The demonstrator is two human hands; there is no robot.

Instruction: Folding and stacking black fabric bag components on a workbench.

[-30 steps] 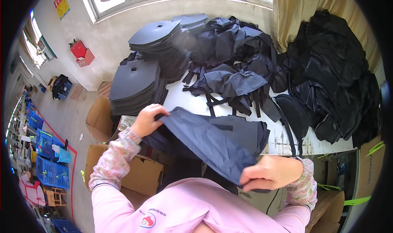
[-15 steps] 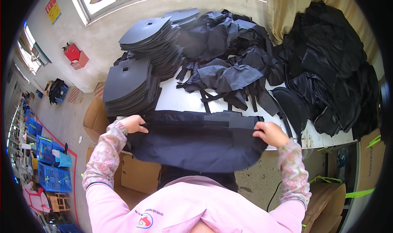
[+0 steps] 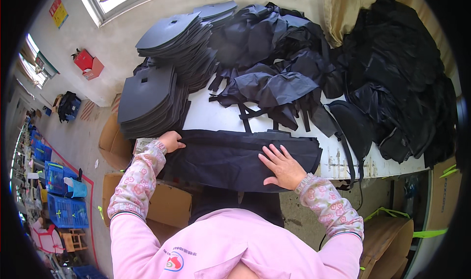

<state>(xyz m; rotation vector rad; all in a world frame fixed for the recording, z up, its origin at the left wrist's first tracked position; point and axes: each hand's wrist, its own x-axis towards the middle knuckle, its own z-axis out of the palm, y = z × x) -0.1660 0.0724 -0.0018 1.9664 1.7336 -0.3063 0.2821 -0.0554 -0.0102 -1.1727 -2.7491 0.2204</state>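
Observation:
A black fabric panel (image 3: 225, 163) lies along the front edge of the white table (image 3: 196, 113), its near side hanging over the edge. At its far left corner, my left hand (image 3: 171, 141) is closed on the fabric, thumb and fingers pinching it. My right hand (image 3: 284, 168) lies flat on the panel's right half, fingers spread, gripping nothing. Beyond the panel's far edge, loose black fabric pieces (image 3: 274, 85) with straps are heaped. What lies under the panel is hidden.
Stacks of dark grey shaped boards (image 3: 147, 95) stand at the table's left. A tall heap of black bags or fabric (image 3: 402, 68) fills the right side. Cardboard boxes (image 3: 169, 208) sit below the front edge. Blue crates (image 3: 68, 210) are on the floor far left.
The panel, held up and stretched between both hands before, now rests lower on the table edge. My right hand has let go of its right corner, moved left and flattened onto it.

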